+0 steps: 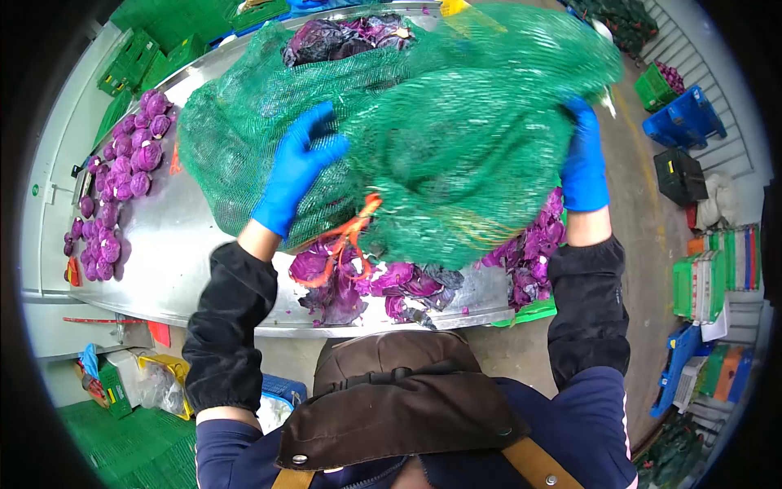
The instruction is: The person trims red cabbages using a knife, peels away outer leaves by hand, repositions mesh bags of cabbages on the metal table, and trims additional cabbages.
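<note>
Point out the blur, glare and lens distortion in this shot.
Head view: wide-angle distortion bows the near edge of the metal table, with dark borders around the scene; head view: motion blur smears the green netting, most at its right, and softens the right hand; head view: pale glare on the tabletop; head view: the left hand looks sharper.

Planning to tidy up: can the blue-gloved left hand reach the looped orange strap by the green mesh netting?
Probably yes: the orange strap looks uncovered, close to the left hand.
</note>
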A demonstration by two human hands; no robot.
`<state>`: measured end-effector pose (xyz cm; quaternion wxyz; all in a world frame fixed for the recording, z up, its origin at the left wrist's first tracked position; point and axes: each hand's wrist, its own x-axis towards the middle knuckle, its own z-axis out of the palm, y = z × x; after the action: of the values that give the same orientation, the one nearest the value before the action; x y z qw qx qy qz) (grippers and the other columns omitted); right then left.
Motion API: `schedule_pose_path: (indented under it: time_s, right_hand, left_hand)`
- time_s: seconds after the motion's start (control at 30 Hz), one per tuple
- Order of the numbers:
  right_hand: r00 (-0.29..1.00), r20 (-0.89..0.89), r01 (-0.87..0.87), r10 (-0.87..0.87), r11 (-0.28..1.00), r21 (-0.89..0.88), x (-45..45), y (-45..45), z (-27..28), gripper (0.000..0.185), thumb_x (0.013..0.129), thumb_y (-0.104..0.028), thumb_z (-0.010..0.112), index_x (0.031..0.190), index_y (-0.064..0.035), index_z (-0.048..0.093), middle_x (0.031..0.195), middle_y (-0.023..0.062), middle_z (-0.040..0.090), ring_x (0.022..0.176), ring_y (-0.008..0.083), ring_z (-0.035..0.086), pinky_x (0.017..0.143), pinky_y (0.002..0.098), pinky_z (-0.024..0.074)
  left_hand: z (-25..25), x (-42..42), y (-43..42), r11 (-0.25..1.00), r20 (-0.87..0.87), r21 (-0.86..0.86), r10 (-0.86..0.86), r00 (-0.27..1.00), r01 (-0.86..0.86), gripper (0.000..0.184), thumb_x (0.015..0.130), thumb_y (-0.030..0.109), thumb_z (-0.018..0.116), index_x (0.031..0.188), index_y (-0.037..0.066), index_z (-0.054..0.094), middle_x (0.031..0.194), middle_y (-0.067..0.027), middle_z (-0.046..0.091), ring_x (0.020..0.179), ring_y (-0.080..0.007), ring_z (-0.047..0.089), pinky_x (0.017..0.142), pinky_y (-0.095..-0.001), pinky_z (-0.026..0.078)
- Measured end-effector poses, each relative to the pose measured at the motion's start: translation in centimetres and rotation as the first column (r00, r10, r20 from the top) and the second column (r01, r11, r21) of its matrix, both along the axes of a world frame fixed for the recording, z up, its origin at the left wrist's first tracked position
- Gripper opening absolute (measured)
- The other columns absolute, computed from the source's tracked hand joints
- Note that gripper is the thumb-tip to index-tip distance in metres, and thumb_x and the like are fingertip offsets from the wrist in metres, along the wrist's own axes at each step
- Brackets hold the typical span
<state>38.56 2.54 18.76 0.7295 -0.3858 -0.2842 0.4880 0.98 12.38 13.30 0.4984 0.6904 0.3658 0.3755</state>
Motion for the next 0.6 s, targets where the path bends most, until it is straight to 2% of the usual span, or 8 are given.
schedule_pose_path:
  time_s: [0.03,0.1,0.2,0.37,0.47,0.5,0.53,0.6]
  right_hand:
    - [0.993,-0.113,-0.022,0.021,1.000,-0.004,0.9,-0.4,-0.4,0.044,0.082,-0.015,0.062,0.123,-0.0006,0.055,0.115,0.0144,0.063,0.100,0.0273,0.063,0.090,0.0409,0.0514]
    - [0.971,-0.239,-0.022,0.011,0.999,-0.044,1.1,-0.7,-1.3,0.048,0.081,-0.016,0.063,0.126,-0.0030,0.053,0.119,0.0145,0.060,0.106,0.0286,0.059,0.095,0.0436,0.0481]
    - [0.979,-0.011,0.198,-0.201,0.969,-0.145,-0.5,0.3,-1.5,0.049,0.081,-0.019,0.064,0.127,-0.0041,0.053,0.118,0.0138,0.061,0.104,0.0276,0.060,0.093,0.0417,0.0490]
    - [0.975,0.199,-0.129,0.103,0.984,0.122,6.3,-3.0,7.6,0.044,0.093,-0.029,0.053,0.130,-0.0058,0.052,0.123,0.0135,0.059,0.106,0.0260,0.059,0.090,0.0409,0.0496]
    - [0.839,0.523,0.019,-0.147,0.970,0.243,7.8,-3.0,10.8,0.041,0.094,-0.029,0.055,0.125,-0.0025,0.057,0.114,0.0122,0.063,0.101,0.0219,0.062,0.085,0.0351,0.0507]
    - [0.712,0.637,0.211,-0.295,0.955,0.207,8.5,-1.6,11.1,0.039,0.092,-0.027,0.059,0.122,-0.0015,0.059,0.109,0.0118,0.066,0.099,0.0193,0.062,0.082,0.0312,0.0511]
    - [0.591,0.739,0.274,-0.322,0.943,0.191,6.6,-0.8,13.1,0.039,0.090,-0.026,0.063,0.120,-0.0011,0.061,0.105,0.0120,0.067,0.097,0.0178,0.062,0.079,0.0290,0.0513]
    - [0.861,0.423,0.252,-0.282,0.959,0.126,5.3,-3.1,16.0,0.037,0.090,-0.027,0.062,0.114,0.0011,0.063,0.106,0.0145,0.067,0.092,0.0239,0.065,0.081,0.0331,0.0531]
  left_hand:
    - [-2.9,0.0,-1.1,0.990,-0.203,0.120,0.092,0.975,-0.069,0.081,0.078,0.033,0.078,0.142,0.004,0.038,0.134,-0.0165,0.050,0.123,-0.0267,0.048,0.105,-0.0389,0.039]
    - [-6.2,1.8,-2.4,0.982,-0.208,0.172,0.109,0.972,-0.074,0.094,0.075,0.040,0.080,0.145,0.000,0.030,0.139,-0.0206,0.045,0.129,-0.0303,0.043,0.107,-0.0376,0.036]
    - [-9.2,5.5,-0.6,0.980,0.066,-0.069,-0.181,0.981,0.186,0.044,0.086,0.020,0.067,0.125,0.002,0.058,0.116,-0.0127,0.066,0.105,-0.0183,0.060,0.093,-0.0342,0.046]
    - [6.8,6.5,1.4,0.853,0.265,0.446,0.163,0.950,-0.270,0.026,0.086,0.005,0.060,0.111,0.003,0.066,0.097,-0.0049,0.070,0.092,-0.0159,0.062,0.084,-0.0303,0.049]
    - [6.6,4.9,9.1,0.961,0.417,0.169,0.132,0.899,-0.219,0.037,0.078,0.001,0.068,0.114,0.003,0.063,0.107,-0.0065,0.066,0.096,-0.0172,0.062,0.087,-0.0325,0.051]
    - [8.6,6.7,5.4,0.841,0.238,0.367,0.328,0.914,-0.397,0.018,0.089,0.015,0.062,0.100,0.002,0.067,0.088,-0.0030,0.065,0.084,-0.0108,0.058,0.076,-0.0269,0.047]
    - [9.3,6.4,6.9,0.817,-0.052,0.518,0.325,0.944,-0.253,0.015,0.086,0.011,0.063,0.098,0.003,0.067,0.083,-0.0009,0.062,0.077,-0.0107,0.055,0.069,-0.0266,0.045]
    - [12.7,5.2,3.7,0.305,0.237,0.845,0.522,0.819,-0.439,0.014,0.086,0.009,0.061,0.097,0.003,0.067,0.082,-0.0007,0.063,0.073,-0.0118,0.057,0.066,-0.0266,0.046]
